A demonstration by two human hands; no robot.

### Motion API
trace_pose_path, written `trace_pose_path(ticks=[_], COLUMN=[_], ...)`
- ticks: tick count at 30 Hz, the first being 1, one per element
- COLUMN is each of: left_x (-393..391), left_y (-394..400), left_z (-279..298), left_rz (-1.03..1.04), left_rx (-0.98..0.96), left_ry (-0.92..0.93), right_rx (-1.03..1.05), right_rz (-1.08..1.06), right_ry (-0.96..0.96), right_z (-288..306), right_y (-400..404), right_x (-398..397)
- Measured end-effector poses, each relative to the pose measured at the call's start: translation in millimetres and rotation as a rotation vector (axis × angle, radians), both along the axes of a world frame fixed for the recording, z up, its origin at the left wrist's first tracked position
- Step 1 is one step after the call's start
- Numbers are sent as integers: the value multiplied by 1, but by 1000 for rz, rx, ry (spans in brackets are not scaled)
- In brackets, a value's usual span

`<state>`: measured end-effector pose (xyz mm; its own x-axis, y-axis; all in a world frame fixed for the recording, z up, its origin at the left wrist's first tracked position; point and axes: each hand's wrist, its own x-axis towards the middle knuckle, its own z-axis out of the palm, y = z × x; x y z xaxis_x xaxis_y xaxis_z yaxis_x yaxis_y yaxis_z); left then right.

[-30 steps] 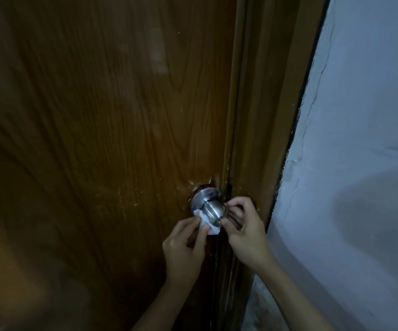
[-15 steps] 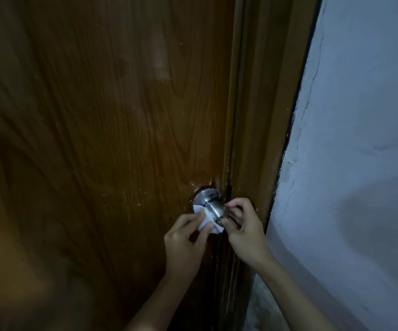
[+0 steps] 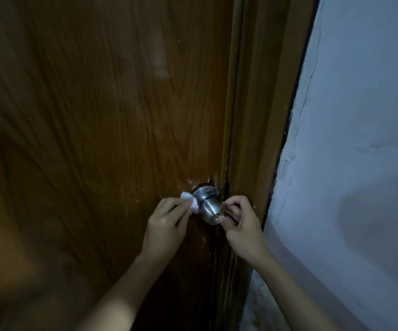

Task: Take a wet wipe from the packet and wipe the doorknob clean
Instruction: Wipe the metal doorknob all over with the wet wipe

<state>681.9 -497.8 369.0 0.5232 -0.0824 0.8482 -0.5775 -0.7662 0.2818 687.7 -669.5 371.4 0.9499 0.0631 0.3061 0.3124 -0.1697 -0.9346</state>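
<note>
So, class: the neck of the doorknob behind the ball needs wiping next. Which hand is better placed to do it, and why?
Left. The left hand already pinches the wet wipe against the left side of the doorknob, at its neck. The right hand holds no wipe; its fingers only steady the knob's right side.

- The wipe has been carried from beneath the knob up to its left side.
- The left hand has been shifted leftward with it.
</note>
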Motion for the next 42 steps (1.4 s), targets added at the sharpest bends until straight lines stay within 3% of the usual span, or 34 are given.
trace_pose_path(ticks=[8, 13, 16, 28, 35, 42], left_x=[22, 27, 24, 21, 8, 21], left_y=[5, 10, 14, 17, 34, 17], left_z=[10, 20, 23, 37, 37, 34], left_rz=[81, 100, 136, 271, 142, 205], left_rx=[661, 765, 960, 1083, 1263, 1150], left_ry=[-61, -155, -187, -196, -149, -166], right_rx=[5, 3, -52, -144, -146, -138], right_rz=[62, 135, 217, 330, 301, 310], right_ry=[8, 16, 21, 14, 16, 4], right_z=[-1, 1, 7, 12, 7, 6], right_y=[-3, -5, -7, -14, -13, -13], right_x=[6, 4, 5, 9, 11, 11])
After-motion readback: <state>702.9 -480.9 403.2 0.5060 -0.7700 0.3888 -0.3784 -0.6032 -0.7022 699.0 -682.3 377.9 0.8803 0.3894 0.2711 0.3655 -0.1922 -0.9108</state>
